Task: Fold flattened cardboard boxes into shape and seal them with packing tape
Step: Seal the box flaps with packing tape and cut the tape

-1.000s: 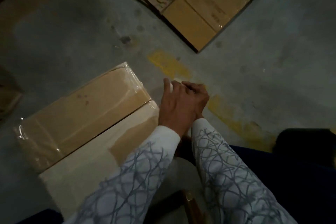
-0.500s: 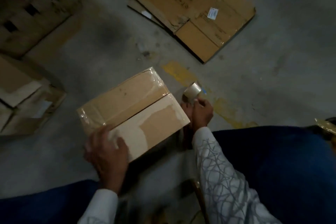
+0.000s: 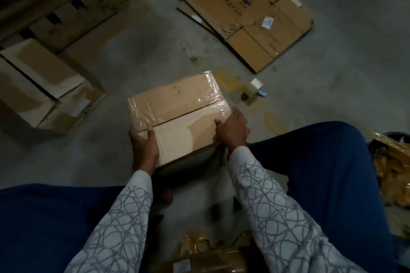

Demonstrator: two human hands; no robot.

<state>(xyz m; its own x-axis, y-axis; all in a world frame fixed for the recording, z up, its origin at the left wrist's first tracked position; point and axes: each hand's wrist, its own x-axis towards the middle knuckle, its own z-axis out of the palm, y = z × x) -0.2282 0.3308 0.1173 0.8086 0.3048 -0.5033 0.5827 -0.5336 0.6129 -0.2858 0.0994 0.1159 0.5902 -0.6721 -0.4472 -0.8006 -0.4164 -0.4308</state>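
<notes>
**A:** Head view: the tape roll (image 3: 256,85) is out of the right hand (image 3: 233,131) now, lying on the floor at two o'clock from the box (image 3: 177,115)

**B:** And that hand grasps the box's right edge, while the left hand (image 3: 144,150) grips the near-left corner, thumb on top

**A:** The box sits on the floor dead ahead, clear tape over both ends of its seam. I'd say taping pauses here, and a turn or lift looks likely

**B:** Any writing? "boat" on the flattened cardboard (image 3: 244,17) at twelve; its white label (image 3: 267,21) is too small to read

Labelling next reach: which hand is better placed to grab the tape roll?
Right, probably: tape roll lies on the floor just beyond the right hand; left hand holds the box at its other end.
</notes>
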